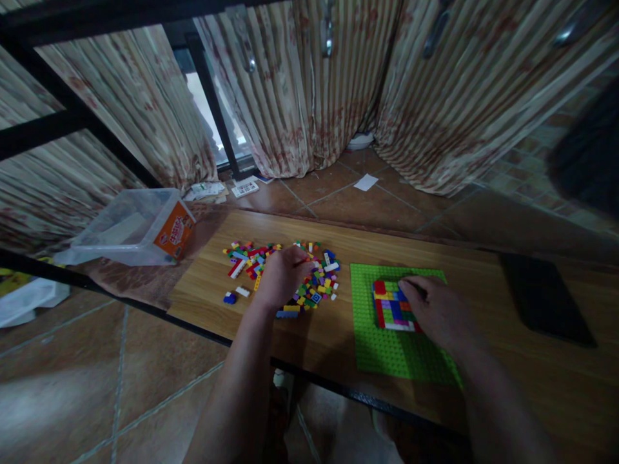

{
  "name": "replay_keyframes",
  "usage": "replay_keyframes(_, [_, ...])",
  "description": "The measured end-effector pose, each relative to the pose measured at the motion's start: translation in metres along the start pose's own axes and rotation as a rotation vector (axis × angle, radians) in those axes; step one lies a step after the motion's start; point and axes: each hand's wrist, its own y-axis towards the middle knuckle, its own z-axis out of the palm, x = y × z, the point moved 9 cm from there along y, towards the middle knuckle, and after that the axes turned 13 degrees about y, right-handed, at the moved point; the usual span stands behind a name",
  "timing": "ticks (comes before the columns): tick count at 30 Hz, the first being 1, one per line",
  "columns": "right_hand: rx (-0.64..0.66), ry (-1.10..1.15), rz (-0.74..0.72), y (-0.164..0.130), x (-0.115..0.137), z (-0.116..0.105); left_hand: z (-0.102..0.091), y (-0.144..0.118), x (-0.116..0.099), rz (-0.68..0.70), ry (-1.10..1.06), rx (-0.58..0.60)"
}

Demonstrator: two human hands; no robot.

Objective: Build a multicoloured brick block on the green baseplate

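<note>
My left hand (282, 276) is over a pile of small coloured toy bricks (322, 283), thumb and fingers pinched together. Whatever is in that pinch is too small to make out. A green studded baseplate (365, 348) lies to the right, bearing a flat block of joined bricks (387, 308) in red, yellow, blue, purple, white and green. My right hand (432, 306) rests at the right side of this block with its fingers closed. The hand covers part of the block, and its fingertips' contents are hidden.
The bricks and baseplate lie on a long wooden table (309, 232). A dark flat tablet-like object (546, 299) is at its right. Beyond the left end stands a clear plastic bin (130, 225) with an orange label. Striped curtains (300, 96) hang behind; papers (366, 182) lie on the tiled floor.
</note>
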Motion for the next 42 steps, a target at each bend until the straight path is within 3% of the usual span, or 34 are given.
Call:
replay_keyframes(8, [-0.009, -0.012, -0.016, -0.001, -0.001, 0.000, -0.001, 0.000, 0.002, -0.024, -0.062, -0.023])
replay_keyframes(16, [-0.014, -0.023, -0.026, 0.000, 0.000, 0.000, 0.003, -0.003, -0.013, 0.123, 0.224, 0.073])
replay_keyframes(22, [-0.026, -0.012, -0.024, 0.000, -0.001, 0.000, 0.002, -0.005, -0.009, 0.099, 0.348, 0.146])
replay_keyframes(31, [-0.026, -0.032, -0.035, 0.000, 0.000, 0.000, -0.022, -0.013, 0.007, 0.033, 0.340, 0.195])
replay_keyframes(42, [-0.014, -0.064, -0.021, 0.000, -0.001, 0.001, -0.005, -0.014, 0.006, 0.080, 0.482, 0.270])
